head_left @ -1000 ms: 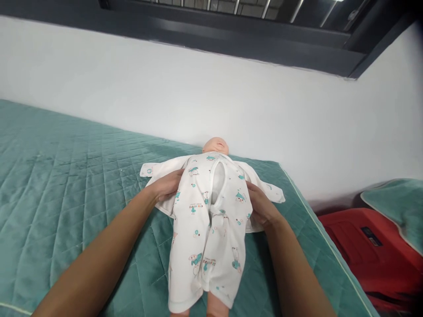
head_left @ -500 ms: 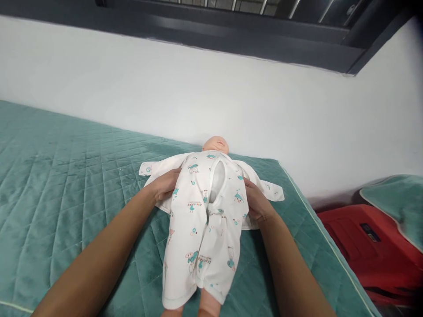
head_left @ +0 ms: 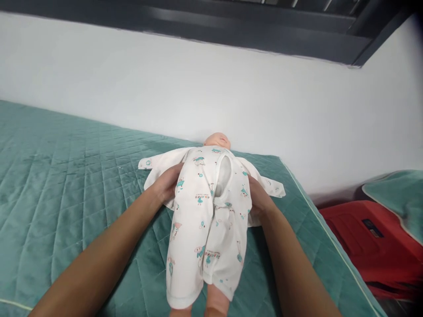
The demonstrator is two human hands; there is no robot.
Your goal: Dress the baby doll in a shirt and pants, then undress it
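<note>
A baby doll (head_left: pixel 217 140) lies on its back on the green quilted bed (head_left: pixel 66 176), head toward the wall. It wears a white romper (head_left: pixel 206 229) printed with small teal animals, open at the chest, sleeves spread flat to both sides. My left hand (head_left: pixel 167 187) is pressed against the doll's left side with fingers curled under the cloth. My right hand (head_left: pixel 259 198) grips the other side of the torso, its fingers partly hidden by the romper. The doll's bare feet show below the romper legs at the bottom edge.
A white wall runs behind the bed under a dark window frame. The bed's right edge (head_left: pixel 317 229) drops to a gap. Beyond it lies a red object (head_left: pixel 366 242) and part of another green quilt (head_left: pixel 396 198).
Both hands have stayed on the doll's sides. The doll and romper have shifted slightly, the romper legs swinging a little to the right, and the view has dipped.
</note>
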